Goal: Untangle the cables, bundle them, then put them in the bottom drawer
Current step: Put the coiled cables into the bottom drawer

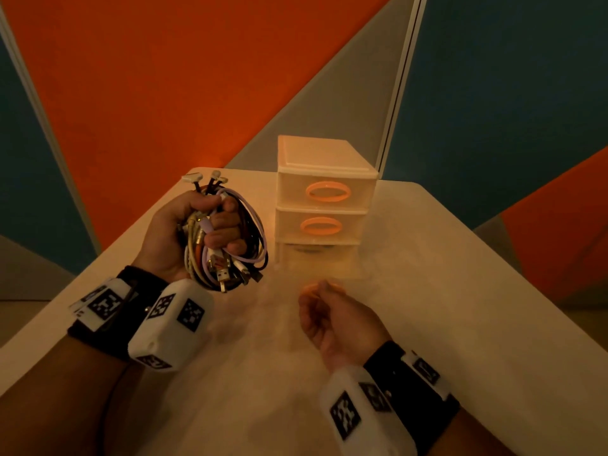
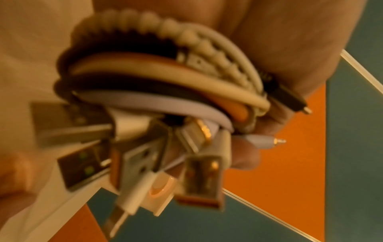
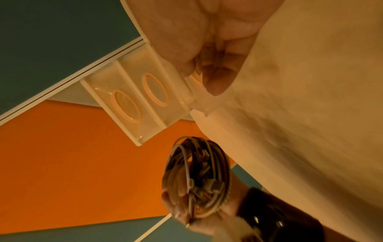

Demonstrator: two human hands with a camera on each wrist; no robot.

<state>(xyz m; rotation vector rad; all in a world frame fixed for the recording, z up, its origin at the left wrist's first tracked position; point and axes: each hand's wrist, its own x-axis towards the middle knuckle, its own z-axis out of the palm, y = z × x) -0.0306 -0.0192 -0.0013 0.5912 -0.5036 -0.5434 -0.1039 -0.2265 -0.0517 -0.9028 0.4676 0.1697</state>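
Head view first: the left hand (image 1: 184, 235) is wrapped tight around the cable bundle (image 1: 227, 238), a coil of white, lilac, black and orange leads held up above the counter (image 1: 444, 274), plugs poking out top and bottom. So the untangling and bundling look done, and we're into the stowing step. Down at the right, the right hand (image 1: 332, 311) has its fingers curled at the orange handle (image 1: 311, 289) of the bottom drawer (image 1: 316, 261), which appears pulled forward from the little three-drawer unit (image 1: 324, 192). The drawer is blurred, so whether those fingers actually hold the handle or just sit against it, I cannot tell.

The left wrist view gives the bundle close up, USB plugs fanning out under the curled fingers (image 2: 246, 157).

Contents? The two upper drawers are shut; nothing can be made out in them, nor clearly in the bottom one.

Next move, as I judge it: bottom drawer fully open, swing the coil across and lower it in without letting the loops spring loose
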